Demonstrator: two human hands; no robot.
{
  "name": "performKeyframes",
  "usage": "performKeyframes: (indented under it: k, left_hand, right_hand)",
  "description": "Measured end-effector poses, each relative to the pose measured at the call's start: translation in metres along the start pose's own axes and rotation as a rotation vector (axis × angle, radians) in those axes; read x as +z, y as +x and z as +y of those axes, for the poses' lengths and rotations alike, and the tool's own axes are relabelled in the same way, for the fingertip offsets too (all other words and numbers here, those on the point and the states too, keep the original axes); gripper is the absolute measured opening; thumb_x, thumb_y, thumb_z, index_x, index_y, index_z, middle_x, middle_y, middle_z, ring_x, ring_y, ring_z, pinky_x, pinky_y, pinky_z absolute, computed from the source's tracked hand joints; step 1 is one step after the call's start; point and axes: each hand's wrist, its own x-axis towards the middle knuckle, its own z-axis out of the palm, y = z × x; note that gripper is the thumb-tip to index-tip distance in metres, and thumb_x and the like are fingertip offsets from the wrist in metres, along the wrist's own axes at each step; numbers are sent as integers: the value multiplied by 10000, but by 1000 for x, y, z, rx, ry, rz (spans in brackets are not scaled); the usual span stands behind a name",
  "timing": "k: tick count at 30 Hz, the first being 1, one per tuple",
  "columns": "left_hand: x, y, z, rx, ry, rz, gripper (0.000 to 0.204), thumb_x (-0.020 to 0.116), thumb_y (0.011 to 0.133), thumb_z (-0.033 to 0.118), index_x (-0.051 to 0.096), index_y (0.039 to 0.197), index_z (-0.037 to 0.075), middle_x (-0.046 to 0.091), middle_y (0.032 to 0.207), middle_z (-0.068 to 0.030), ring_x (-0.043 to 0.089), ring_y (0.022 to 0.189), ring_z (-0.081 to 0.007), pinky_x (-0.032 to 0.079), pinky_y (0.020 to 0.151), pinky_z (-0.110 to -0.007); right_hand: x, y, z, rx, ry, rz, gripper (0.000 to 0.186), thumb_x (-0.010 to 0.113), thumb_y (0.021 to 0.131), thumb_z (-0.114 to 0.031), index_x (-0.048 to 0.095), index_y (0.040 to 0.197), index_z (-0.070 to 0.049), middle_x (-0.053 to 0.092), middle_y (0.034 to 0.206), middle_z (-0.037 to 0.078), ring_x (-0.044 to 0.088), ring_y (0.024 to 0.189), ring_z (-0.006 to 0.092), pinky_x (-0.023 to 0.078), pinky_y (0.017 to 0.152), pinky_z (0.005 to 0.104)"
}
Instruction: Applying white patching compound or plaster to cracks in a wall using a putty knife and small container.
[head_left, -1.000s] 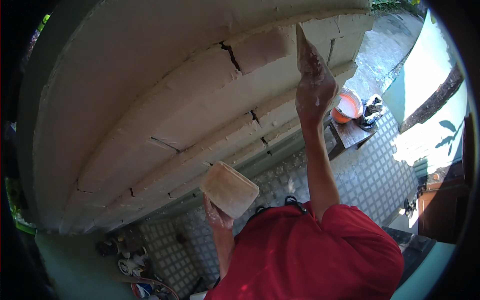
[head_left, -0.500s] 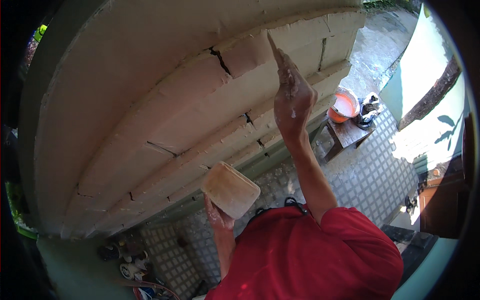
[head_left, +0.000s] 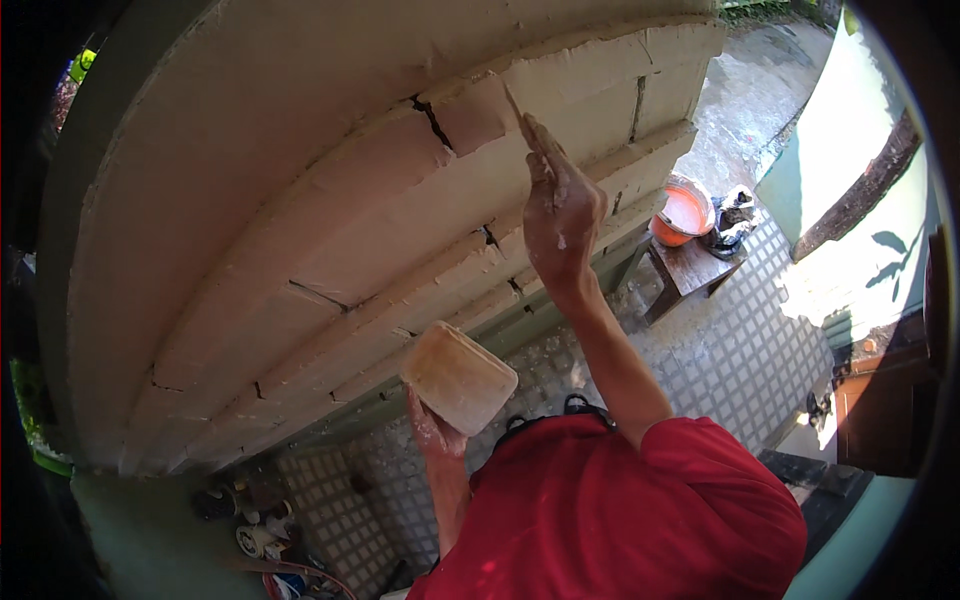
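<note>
A large cream, stepped panel [head_left: 385,215] with dark cracks across its ledges fills the left and upper part of the view. My right hand [head_left: 562,215], smeared with white paste, is raised to its top ledge. It is closed on a thin flat scraper [head_left: 513,106], seen nearly edge-on, whose tip meets the panel just right of the widest crack. Lower down, my left hand [head_left: 436,428] grips a beige plastic tub [head_left: 462,380] from below and the side. The tub is tilted, and its contents are hidden.
An orange bucket [head_left: 672,232] of pale liquid and a dark-and-white plastic bag [head_left: 733,222] stand on a small wooden stool [head_left: 690,270] to the right. Assorted containers [head_left: 255,540] lie at the lower left. A brown cabinet [head_left: 880,410] is at the right.
My right hand and the scraper have moved left along the top ledge, closer to the wide crack. My left hand and the tub have stayed nearly where they were.
</note>
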Motion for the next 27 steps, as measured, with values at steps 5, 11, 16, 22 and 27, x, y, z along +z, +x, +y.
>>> performKeyframes:
  k: [5,11,16,22,27]
  left_hand:
    - [-9,-3,-6,-7,2,-76,567,496,1005,417,404,1463,95,488,1453,-104,508,1302,-314,459,1062,-503]
    - [-5,-9,-5,-32,4,-34,564,504,1000,410,407,1462,101,493,1447,-109,512,1299,-327,463,1060,-518]
    - [-8,-12,1,-1,-4,-41,561,496,1004,414,408,1462,102,487,1453,-114,508,1303,-331,460,1061,-524]
    - [-8,-13,-7,-1,-24,-71,563,496,1006,414,405,1464,99,485,1454,-114,503,1308,-332,454,1067,-524]
    - [0,-14,-11,-27,-18,-4,568,503,1005,422,410,1463,100,489,1453,-108,508,1301,-331,460,1060,-516]
  right_hand:
    - [4,15,7,95,-160,-41,446,554,849,41,636,1276,-60,670,1043,241,683,888,385,550,747,392]
    - [18,-26,-21,26,9,-344,576,512,739,132,629,1272,-54,656,1141,229,668,959,399,562,802,433]
    - [-12,20,11,-68,-10,-53,514,510,803,115,644,1266,-62,668,1129,219,681,969,371,558,807,402]
    - [2,13,25,-83,-149,9,419,546,859,44,659,1249,-61,678,975,240,676,826,411,546,723,378]
    - [-3,-14,6,-98,62,-303,575,513,720,137,648,1251,-37,628,1236,219,634,1091,384,540,915,420]
